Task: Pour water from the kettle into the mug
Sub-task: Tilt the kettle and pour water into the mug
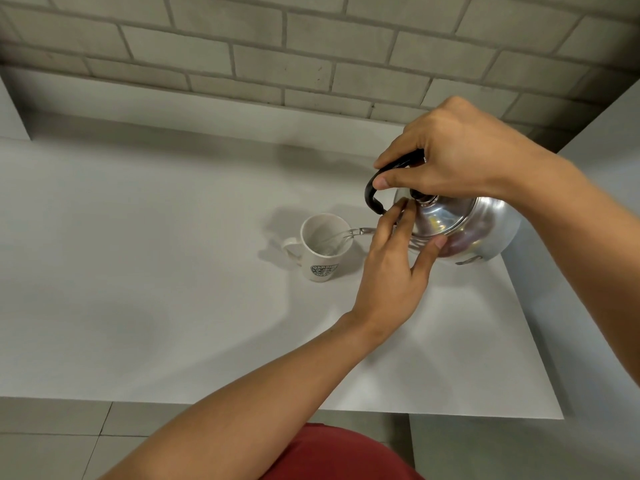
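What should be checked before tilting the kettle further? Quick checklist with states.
1. Right hand gripping the black handle: ok.
2. Left hand steadying the lid: ok.
3. Spout over the mug opening: ok.
4. Stream landing inside the mug: ok.
5. Mug upright on the counter: ok.
6. Water level in the mug: cannot tell.

The kettle [460,226] is polished metal, mirror-bright (its lid reflects colours), with a black handle [375,192] that looks like smooth plastic. The mug [322,247] is glossy white ceramic. The bench [173,271] is matt, smooth grey; the wall [277,46] is rough grey brick.
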Motion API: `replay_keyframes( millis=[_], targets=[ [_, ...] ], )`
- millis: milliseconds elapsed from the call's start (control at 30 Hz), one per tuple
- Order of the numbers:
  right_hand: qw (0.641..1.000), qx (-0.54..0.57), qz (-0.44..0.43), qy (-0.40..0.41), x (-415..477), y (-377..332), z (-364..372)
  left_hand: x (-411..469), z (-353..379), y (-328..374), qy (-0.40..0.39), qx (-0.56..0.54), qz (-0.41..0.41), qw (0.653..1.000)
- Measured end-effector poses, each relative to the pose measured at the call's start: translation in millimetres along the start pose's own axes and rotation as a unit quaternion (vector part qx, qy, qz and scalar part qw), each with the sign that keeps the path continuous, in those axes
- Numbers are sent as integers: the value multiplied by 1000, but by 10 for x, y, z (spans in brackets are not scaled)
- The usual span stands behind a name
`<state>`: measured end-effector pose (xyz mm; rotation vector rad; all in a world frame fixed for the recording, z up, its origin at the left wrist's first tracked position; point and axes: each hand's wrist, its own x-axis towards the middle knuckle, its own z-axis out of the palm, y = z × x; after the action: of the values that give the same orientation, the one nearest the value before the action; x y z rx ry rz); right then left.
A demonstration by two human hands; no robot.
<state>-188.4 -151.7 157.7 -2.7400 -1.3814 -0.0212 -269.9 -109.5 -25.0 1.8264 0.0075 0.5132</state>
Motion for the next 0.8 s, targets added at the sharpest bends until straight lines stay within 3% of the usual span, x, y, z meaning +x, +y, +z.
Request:
replay_keyframes(
  millis=[800],
  targets=[
    [1000,-15,-4,-15,71,-84,-59,11,-45,56,14,-16,1,1000]
  ],
)
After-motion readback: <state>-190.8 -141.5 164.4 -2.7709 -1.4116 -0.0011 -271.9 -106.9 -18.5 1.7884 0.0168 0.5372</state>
